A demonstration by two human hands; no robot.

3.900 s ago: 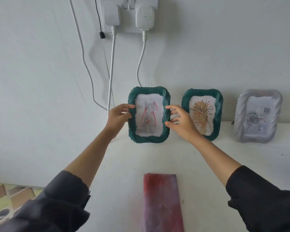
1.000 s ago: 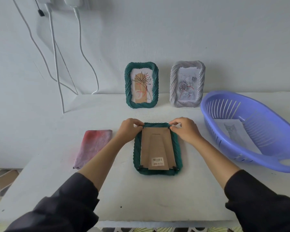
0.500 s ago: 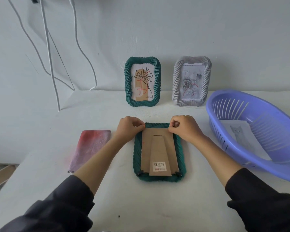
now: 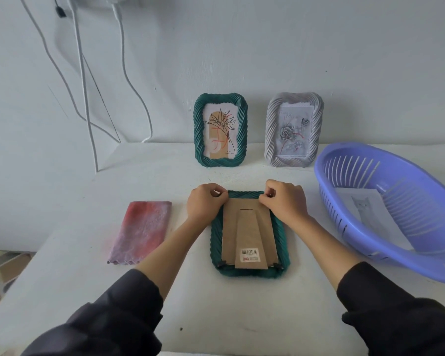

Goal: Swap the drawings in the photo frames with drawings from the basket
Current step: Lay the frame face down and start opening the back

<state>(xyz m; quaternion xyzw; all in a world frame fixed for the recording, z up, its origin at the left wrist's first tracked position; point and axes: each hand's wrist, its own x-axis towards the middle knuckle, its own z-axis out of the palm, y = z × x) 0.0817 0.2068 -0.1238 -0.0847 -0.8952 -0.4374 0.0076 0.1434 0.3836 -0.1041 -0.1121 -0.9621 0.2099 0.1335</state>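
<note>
Working at the back of a green frame (image 4: 215,240) laid face down mid-counter (image 4: 216,317), a person sets the left hand (image 4: 206,204) and right hand (image 4: 284,201) at the top two corners of its cardboard backing (image 4: 249,227). The fingers of each hand are curled tight, thumb against forefinger, pinching at the backing's top edge; any catch beneath them is hidden. Two black tabs (image 4: 219,265) sit at the backing's bottom corners. The step in hand appears to be opening this frame. Next, the bottom tabs likely need freeing and the backing lifting off, so the cat drawing (image 4: 365,211) in the blue basket (image 4: 421,265) at the counter's right edge can go in. A second green frame (image 4: 198,129) and a grey frame (image 4: 270,129) stand along the back edge; a cloth (image 4: 143,229) lies toward the left edge.
</note>
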